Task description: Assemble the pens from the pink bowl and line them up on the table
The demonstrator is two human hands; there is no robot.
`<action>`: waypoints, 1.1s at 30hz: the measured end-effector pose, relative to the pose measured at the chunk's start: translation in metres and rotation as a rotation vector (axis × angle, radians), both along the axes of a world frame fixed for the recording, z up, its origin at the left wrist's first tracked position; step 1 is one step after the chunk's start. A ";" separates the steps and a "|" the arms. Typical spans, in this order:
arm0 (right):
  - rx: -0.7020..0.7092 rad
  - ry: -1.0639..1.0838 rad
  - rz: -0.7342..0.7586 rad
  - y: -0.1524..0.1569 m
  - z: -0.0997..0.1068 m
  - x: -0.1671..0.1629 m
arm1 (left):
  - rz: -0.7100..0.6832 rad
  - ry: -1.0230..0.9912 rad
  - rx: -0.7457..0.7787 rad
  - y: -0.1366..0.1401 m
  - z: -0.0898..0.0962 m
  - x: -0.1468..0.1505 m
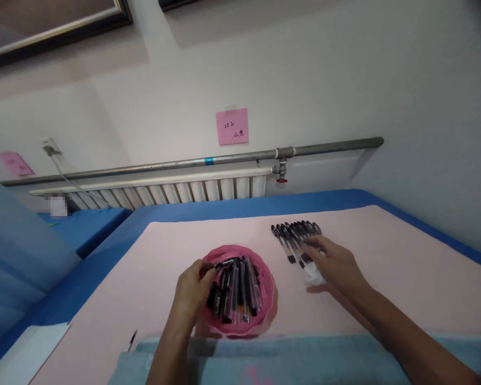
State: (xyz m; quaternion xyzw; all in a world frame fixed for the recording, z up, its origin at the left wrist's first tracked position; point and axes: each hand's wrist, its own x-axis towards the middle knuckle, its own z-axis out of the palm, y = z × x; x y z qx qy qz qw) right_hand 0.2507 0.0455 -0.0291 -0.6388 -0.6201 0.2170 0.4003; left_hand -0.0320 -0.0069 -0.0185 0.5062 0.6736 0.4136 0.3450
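A round pink basket with a scalloped rim holds several black-capped clear pens. At its upper left side, my left hand has thumb and fingers pinched on the end of a dark pen that slants over the others. To the right of the basket lies a row of black-capped pens, side by side. Over the right end of this row is my right hand, its fingers curled and partly hidden. A crumpled white tissue shows beneath that hand, held by its lower fingers.
A pale pink sheet covers the blue-edged table. One slim dark pen-like object lies at the front left, near a light blue cloth. White paper lies at the left edge. Behind are a radiator and a pipe.
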 end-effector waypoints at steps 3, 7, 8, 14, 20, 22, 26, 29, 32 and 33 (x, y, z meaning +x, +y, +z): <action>-0.063 0.092 0.151 -0.023 0.008 -0.022 | -0.050 0.189 0.011 0.001 -0.004 0.005; -0.032 0.019 0.440 -0.041 0.014 -0.044 | -0.063 0.273 0.070 0.000 -0.011 0.012; -0.026 0.000 0.460 -0.043 0.015 -0.047 | -0.049 0.242 0.086 -0.001 -0.013 0.014; -0.026 -0.018 0.500 -0.047 0.016 -0.052 | 0.010 0.097 0.088 -0.004 -0.014 0.025; -0.040 -0.079 0.540 -0.050 0.012 -0.060 | 0.051 0.233 0.046 -0.004 -0.016 0.029; -0.017 -0.107 0.557 -0.051 0.009 -0.061 | 0.049 0.184 0.053 -0.003 -0.017 0.027; 0.014 -0.203 0.559 -0.051 0.010 -0.066 | 0.074 0.098 0.094 -0.002 -0.013 0.022; 0.014 -0.366 0.535 -0.049 0.014 -0.074 | 0.076 0.119 0.069 -0.001 -0.007 0.021; -0.012 -0.541 0.542 -0.047 0.016 -0.084 | 0.052 0.024 0.080 -0.002 -0.005 0.023; -0.028 -0.589 0.549 -0.046 0.016 -0.088 | 0.052 -0.012 0.091 -0.002 -0.004 0.024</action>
